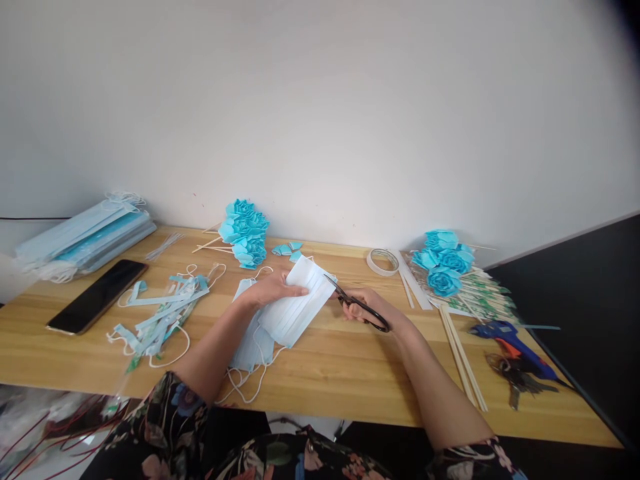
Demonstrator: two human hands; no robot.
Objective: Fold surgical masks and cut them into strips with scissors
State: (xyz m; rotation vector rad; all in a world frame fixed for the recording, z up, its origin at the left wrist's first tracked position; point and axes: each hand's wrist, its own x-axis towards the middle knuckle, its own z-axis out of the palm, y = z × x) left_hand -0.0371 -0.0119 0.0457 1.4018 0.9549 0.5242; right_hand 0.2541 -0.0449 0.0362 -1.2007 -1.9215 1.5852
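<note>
My left hand [275, 288] grips a pale blue face mask [300, 303], thumb on top, holding it tilted above the table. Black-handled scissors [373, 312] are in my right hand [363, 305], fingers through the loops. Their blades meet the mask's upper right edge; whether they are cutting into it I cannot tell. Beneath the held mask lie more masks [253, 350] with white ear loops on the wood. Small blue cut pieces [286, 249] rest just behind the mask.
Blue mask flowers [245, 230] on sticks lie at the back, with others [444, 260] at right. A mask stack [90, 233], phone [97, 297] and scraps [165, 313] occupy the left. Tape [369, 261], wooden sticks [460, 357] and a blue glue gun [515, 343] are on the right.
</note>
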